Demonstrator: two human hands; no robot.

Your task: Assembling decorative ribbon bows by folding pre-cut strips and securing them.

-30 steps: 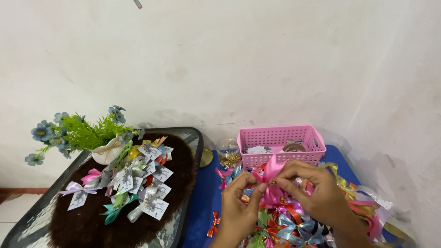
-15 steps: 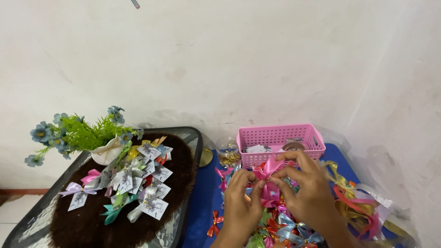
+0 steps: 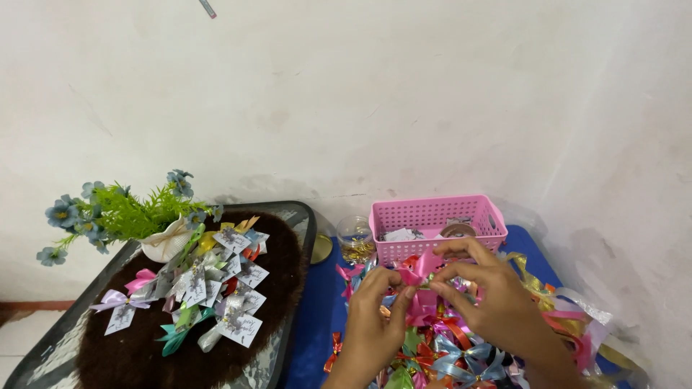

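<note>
While pinched between both hands, pink ribbon bow [image 3: 422,272] held above pile of coloured ribbons [image 3: 447,346] on blue tabletop [image 3: 317,317], just in front of pink basket [image 3: 432,223]. Long axis roughly level, left to right; loops fanning upward. Left hand [image 3: 375,324] grip narrow on left end; right hand [image 3: 497,302] grip narrow on right end. Tagged bows [image 3: 216,281] well apart on dark tray [image 3: 288,274].

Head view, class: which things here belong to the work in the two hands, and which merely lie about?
In hand:
left hand
right hand
pink ribbon bow, pinched between both
pile of ribbon bows below

Lying about:
pink basket
small glass jar
potted blue flowers
tagged bows on the brown mat
</note>
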